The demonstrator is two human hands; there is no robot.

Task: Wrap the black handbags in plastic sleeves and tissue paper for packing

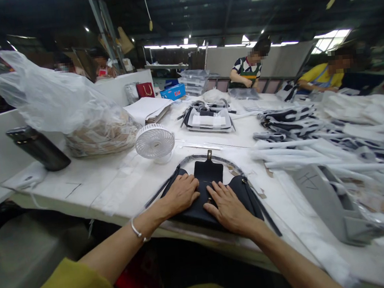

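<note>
A black handbag (197, 212) lies on the white table near its front edge, its flap (208, 171) with a gold clasp folded out away from me. The bag's wrapped handle (219, 157) arches behind it. On the bag's left part rests my left hand (181, 192), palm down, its fingers bent a little and lying on the surface. My right hand (228, 205) lies flat on the middle and right of the bag, fingers spread, beside a small gold fitting. Neither hand grips anything.
Behind the bag stands a white fan (155, 141). To the left are a dark bottle (39, 148) and a big plastic bag (76, 104). A grey holder (326, 200) and wrapped parts (290, 123) lie right. Two people work at the table's far side.
</note>
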